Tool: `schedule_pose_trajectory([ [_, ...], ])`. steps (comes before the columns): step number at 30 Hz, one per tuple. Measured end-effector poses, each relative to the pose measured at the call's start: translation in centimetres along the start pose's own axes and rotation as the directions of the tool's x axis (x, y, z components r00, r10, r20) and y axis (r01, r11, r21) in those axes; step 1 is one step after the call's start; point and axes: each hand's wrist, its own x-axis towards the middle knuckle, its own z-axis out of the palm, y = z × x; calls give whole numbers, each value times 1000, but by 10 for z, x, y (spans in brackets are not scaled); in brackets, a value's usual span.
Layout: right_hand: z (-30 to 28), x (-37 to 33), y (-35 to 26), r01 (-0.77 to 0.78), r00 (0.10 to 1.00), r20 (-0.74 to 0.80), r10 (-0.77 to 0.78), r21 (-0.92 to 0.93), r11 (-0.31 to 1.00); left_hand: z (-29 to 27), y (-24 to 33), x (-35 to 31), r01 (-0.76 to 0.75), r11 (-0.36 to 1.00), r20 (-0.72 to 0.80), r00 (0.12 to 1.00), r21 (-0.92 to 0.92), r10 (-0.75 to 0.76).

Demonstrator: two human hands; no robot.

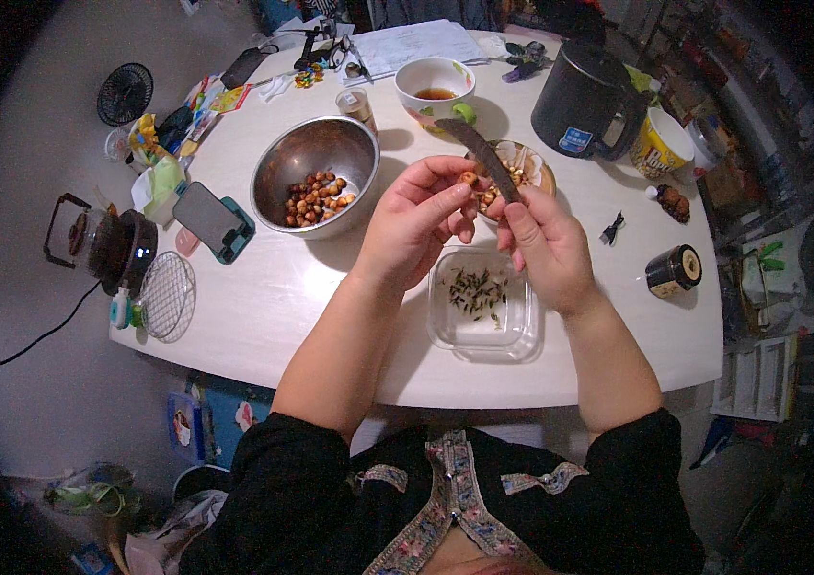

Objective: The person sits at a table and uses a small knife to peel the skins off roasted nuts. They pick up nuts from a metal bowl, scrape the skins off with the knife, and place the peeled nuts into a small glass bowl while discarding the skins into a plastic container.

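Note:
My left hand (416,211) pinches a small round brown seed (468,178) between thumb and fingers, above the table's middle. In my right hand (555,240) is a dark, slightly curved blade-like tool (485,153), its long end pointing up and left past the seed. Under my hands stands a square clear glass container (437,331) with several thin green slivers (476,290) on its bottom. A steel bowl (275,158) to the left holds many brown seeds (311,199). Partly hidden behind my right hand, a round dish (549,187) carries pale pieces.
Behind are a patterned bowl (407,81) of brown liquid, a small jar (357,105) and a large dark jug (574,91). To the right are a yellow tub (654,153) and a dark jar (672,271). Leftward lie a phone (210,218), a wire rack (167,297) and a glass kettle (91,244).

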Motion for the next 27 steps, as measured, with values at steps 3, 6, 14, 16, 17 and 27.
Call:
schedule_pose_trajectory([
  [3, 5, 0, 4, 156, 984, -58, -169, -173, 972, 3, -1, 0, -26, 999, 22, 999, -30, 26],
  [6, 7, 1, 5, 239, 963, -60, -264, -272, 932, 1, -2, 0, 8, 1000, 9, 1000, -26, -8],
  [14, 7, 1, 4, 256, 953, -50, -299, -396, 882, -3, -8, 1, 10, 1000, 15, 1000, -4, -10],
  [16, 6, 3, 6, 288, 940, -46, -339, -430, 856, -2, -9, 1, 8, 1000, -4, 1000, 10, -8],
  [17, 5, 4, 7, 304, 933, -42, -359, -444, 843, -2, -9, 1, 6, 1000, -10, 1000, 13, -6],
  [27, 8, 5, 4, 316, 925, -11, -379, -529, 787, -8, -11, -1, -117, 974, 26, 993, 193, 115],
])
